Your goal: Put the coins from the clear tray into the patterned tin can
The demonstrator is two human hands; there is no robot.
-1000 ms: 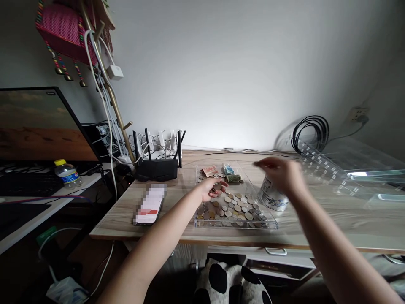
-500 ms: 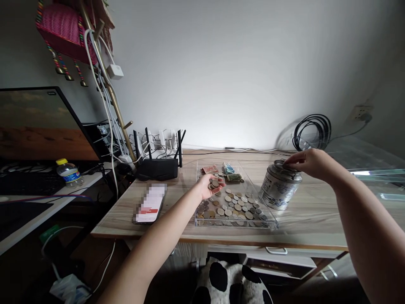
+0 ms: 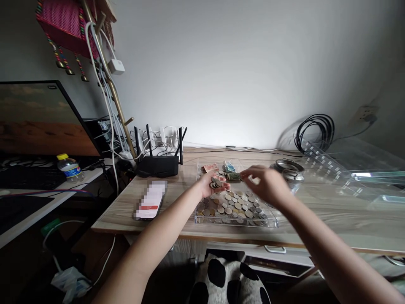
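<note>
Palm up, my left hand [image 3: 206, 186] is cupped around several coins [image 3: 216, 183], above a clear plastic tray [image 3: 205, 220]. More loose coins [image 3: 238, 205] in silver and gold tones lie spread in that tray. Along its far side are a reddish banknote [image 3: 209, 167], a bluish crumpled note [image 3: 228, 167] and a rolled greenish note [image 3: 233, 176]. My right hand [image 3: 267, 182], a little blurred, hovers over the tray's right side with bent fingers apart and nothing visible in them. Behind it stands a round metal tin [image 3: 293, 177], open at the top and partly hidden.
A phone [image 3: 152, 200] lies left of the tray, with a black router [image 3: 158, 166] behind it. A coiled black cable [image 3: 314, 131] leans at the wall. Clear plastic pieces [image 3: 335, 169] occupy the right. A capped bottle [image 3: 69, 169] stands on the left desk.
My right hand has left the tin's top and moved left over the tray. My left hand stays nearly in place with its coins.
</note>
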